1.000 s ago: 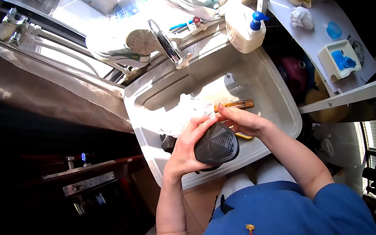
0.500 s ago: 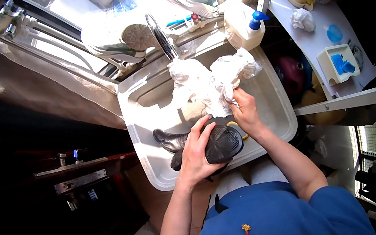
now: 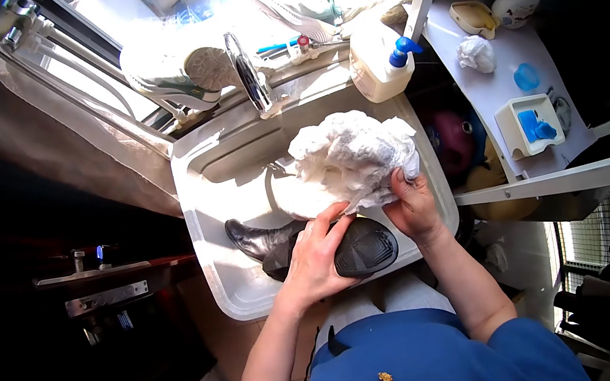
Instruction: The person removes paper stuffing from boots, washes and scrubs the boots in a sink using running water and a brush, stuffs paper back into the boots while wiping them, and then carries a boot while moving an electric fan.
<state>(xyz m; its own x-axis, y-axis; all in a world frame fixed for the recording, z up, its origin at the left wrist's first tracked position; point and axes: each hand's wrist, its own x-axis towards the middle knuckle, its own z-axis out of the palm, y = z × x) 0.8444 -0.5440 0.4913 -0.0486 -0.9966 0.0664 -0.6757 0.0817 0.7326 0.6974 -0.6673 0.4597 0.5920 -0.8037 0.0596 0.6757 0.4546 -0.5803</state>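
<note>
My left hand [image 3: 319,256] is closed round a black shoe [image 3: 366,247], its ridged sole turned up towards me. The thumb and fingertips of that hand also touch the lower edge of a crumpled white cloth [image 3: 351,153]. My right hand [image 3: 413,209] grips the right side of this cloth, which bulges out in loose folds over the sink [image 3: 210,273]. To the left of my left hand, a shiny black leather shoe [image 3: 253,238] lies in the basin, partly hidden by the hand and the held shoe.
A chrome faucet [image 3: 248,76] rises at the back of the sink. Beside it stand a pump bottle [image 3: 382,70] with a blue top and pale sneakers [image 3: 183,74] on the sill. The right-hand shelf [image 3: 484,114] carries a white ball of paper [image 3: 476,54] and a soap box [image 3: 530,125].
My right hand has come down and slightly right, and the white cloth has spread into one wider bundle. My left hand keeps hold of the black shoe. The view has shifted a little.
</note>
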